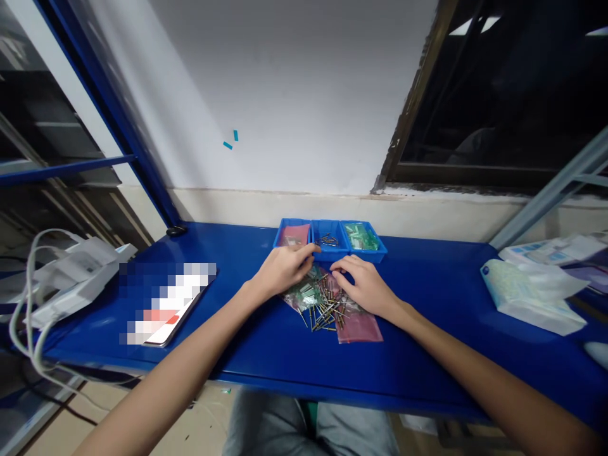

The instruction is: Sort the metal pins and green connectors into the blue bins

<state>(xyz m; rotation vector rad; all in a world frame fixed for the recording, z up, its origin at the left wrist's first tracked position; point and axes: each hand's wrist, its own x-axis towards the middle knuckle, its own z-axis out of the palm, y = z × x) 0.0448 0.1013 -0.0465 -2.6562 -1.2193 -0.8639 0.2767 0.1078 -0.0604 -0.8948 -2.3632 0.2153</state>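
Observation:
A loose pile of thin metal pins (327, 310), resembling blind rivets, lies on the blue table among small plastic bags. Over the pile's left back side, close to the tray's front edge, is my left hand (287, 265), its fingers curled in; anything between them is hidden. My right hand (363, 282) rests at the pile's right side, fingers bent but apart from the thumb, with nothing visible held. Beneath it a pink bag (360, 328) sticks out toward me. A green-and-clear bag (306, 294) lies below my left hand.
Behind the hands stands a blue three-compartment tray (327, 256): a pink bag (294, 235) left, metal pins (327, 240) in the middle, green bags (361, 236) right. A phone-like slab (166, 316) and power strips (80, 278) lie left. A tissue pack (532, 294) sits right.

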